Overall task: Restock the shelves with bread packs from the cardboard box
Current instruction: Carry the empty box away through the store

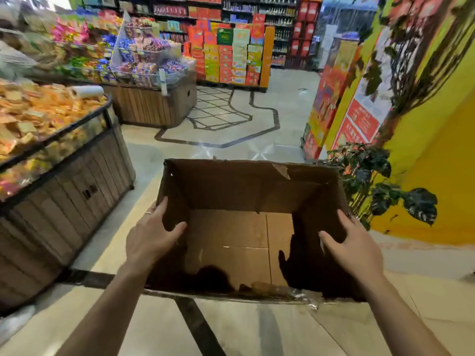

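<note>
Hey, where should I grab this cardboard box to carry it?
By its two side walls, one hand from each side. The cardboard box is wide, open-topped and looks empty, and the left hand and right hand already sit at those top edges.

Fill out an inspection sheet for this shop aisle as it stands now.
Surface: tiled floor with dark inlay lines, glare patches.
Job's things: cardboard box open-topped; no whole bread packs visible inside, only a small blurred item at the near inner edge.
Clutter: nothing seen on the floor ahead.
Hands: left hand grips the box's left wall, thumb inside; right hand grips the right wall.
Cables: nothing seen.
Surroundings: wooden display bin of orange packets on the left; stacked red boxes far ahead; leafy plant by a yellow wall on the right.
</note>
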A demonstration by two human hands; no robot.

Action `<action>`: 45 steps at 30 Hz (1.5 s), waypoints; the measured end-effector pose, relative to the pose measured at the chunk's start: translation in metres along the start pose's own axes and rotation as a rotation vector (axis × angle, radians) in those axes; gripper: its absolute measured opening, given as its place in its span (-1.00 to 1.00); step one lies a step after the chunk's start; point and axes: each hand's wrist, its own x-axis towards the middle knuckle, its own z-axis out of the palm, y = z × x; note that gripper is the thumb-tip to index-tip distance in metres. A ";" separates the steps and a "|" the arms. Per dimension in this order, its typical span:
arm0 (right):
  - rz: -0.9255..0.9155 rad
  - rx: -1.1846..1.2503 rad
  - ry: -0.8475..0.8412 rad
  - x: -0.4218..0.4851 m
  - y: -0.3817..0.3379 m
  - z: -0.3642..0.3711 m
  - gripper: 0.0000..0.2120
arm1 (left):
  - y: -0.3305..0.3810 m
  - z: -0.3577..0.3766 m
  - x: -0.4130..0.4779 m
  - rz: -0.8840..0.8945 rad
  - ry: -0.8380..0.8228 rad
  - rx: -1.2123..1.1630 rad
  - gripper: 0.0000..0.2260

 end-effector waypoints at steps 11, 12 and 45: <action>0.027 -0.010 0.039 0.182 -0.074 0.059 -0.32 | 0.031 0.036 0.215 0.074 0.030 0.075 -0.30; 0.025 -0.006 0.032 0.202 -0.078 0.068 -0.32 | 0.032 0.044 0.234 0.068 0.029 0.080 -0.30; 0.394 -0.111 -0.448 0.633 -0.003 0.641 -0.28 | -0.130 0.608 0.701 -0.076 -0.445 0.268 -0.27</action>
